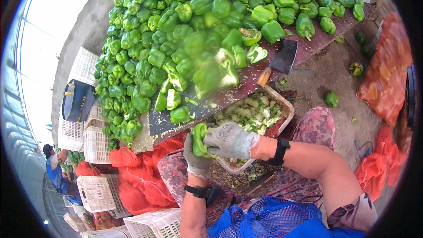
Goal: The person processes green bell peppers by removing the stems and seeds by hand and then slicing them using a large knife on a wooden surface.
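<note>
I see the left forearm rising from below, its gloved left hand [197, 158] upright with fingers wrapped around a green pepper [199, 140]. The right forearm slants in from the lower right, and the right hand [231, 139] holds the pepper's other side with bent fingers, their tips partly hidden from me. The pepper is just beyond the table [251, 79], beside a pale tray [288, 111] holding chopped whitish-green scraps [255, 113]. White crates [96, 145] stand at left; I can't tell their contents.

The bell pepper [199, 141] is green, the gloves [229, 141] grey, the floral trousers [316, 128] pink and grey, the mesh sacks [139, 180] red.
</note>
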`<action>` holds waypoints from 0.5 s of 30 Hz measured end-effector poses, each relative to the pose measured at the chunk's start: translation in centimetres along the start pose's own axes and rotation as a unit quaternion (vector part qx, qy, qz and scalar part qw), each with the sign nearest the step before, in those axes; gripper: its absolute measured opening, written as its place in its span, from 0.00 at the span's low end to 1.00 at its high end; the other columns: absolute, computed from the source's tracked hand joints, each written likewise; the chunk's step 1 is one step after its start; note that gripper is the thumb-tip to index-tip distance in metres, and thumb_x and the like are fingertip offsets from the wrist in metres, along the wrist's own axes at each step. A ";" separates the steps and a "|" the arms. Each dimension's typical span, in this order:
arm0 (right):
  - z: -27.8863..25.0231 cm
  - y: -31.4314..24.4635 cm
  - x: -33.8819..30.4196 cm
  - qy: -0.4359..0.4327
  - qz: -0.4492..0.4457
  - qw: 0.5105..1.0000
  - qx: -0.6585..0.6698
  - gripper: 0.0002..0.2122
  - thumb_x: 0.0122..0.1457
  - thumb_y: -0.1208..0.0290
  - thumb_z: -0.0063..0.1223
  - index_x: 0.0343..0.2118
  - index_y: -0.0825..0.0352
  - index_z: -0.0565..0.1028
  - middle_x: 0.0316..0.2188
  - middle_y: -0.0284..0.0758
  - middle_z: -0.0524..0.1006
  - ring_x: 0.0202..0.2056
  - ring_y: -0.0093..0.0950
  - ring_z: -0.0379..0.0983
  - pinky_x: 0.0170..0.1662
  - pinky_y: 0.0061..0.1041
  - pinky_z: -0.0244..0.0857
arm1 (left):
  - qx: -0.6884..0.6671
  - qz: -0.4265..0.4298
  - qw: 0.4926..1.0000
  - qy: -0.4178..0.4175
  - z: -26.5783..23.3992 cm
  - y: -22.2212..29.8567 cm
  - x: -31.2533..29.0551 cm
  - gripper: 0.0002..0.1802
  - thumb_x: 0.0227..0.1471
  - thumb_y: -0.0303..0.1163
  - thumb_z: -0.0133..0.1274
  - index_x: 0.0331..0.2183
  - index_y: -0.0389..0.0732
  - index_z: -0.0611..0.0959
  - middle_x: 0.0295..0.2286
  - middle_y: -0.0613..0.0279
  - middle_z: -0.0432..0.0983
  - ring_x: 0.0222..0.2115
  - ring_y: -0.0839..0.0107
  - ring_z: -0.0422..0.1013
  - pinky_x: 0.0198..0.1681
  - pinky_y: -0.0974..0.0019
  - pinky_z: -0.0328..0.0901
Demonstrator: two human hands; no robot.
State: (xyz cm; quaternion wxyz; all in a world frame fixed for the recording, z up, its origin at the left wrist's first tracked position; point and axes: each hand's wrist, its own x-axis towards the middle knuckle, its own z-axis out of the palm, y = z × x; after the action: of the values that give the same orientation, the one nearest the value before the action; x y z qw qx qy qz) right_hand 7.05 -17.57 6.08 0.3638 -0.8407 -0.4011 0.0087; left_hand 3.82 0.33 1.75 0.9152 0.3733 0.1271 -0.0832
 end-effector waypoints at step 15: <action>3.8 2.4 0.5 0.073 0.142 0.824 0.544 0.26 0.70 0.54 0.26 0.64 0.65 0.53 0.63 0.38 0.58 0.62 0.28 0.56 0.65 0.27 0.50 | 0.704 0.388 0.594 -0.016 5.2 3.2 -3.2 0.28 0.49 0.30 0.56 0.52 0.37 0.68 0.48 0.49 0.67 0.49 0.55 0.64 0.55 0.55 0.58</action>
State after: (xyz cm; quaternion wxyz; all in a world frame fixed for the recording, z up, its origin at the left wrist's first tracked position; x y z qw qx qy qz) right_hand 7.77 -15.95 1.98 0.7852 -0.5521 -0.1791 0.2156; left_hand 2.49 -0.88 8.37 0.3154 0.9145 -0.1422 0.2100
